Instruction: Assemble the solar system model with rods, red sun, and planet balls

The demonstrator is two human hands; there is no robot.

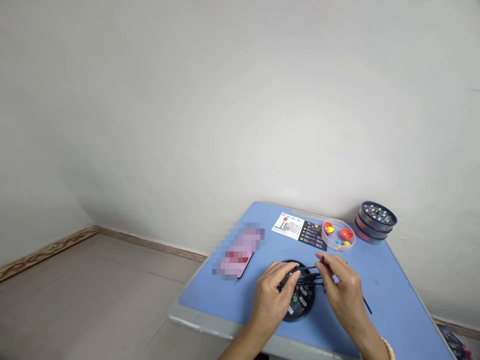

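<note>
Several thin black plastic rods (308, 281) stretch between my two hands, above a round black lid (300, 312) printed with small coloured pictures and white labels. My left hand (273, 292) pinches the rods at their left end, thumb against fingers. On the other side, my right hand (342, 287) is closed, thumb and forefinger pressed together on the rods. Its fingers partly hide how many it grips. Another thin black rod (368, 304) shows past the right hand, over the blue table; whether it is held or lying there I cannot tell.
A clear round dish (339, 248) holds orange half-shells and small coloured balls. Beside it lies a printed instruction sheet (288, 227). Stacked round black-rimmed containers (375, 225) stand at the back right. At left lies a blurred-out phone (240, 252) on the blue table (210, 295), against a wall.
</note>
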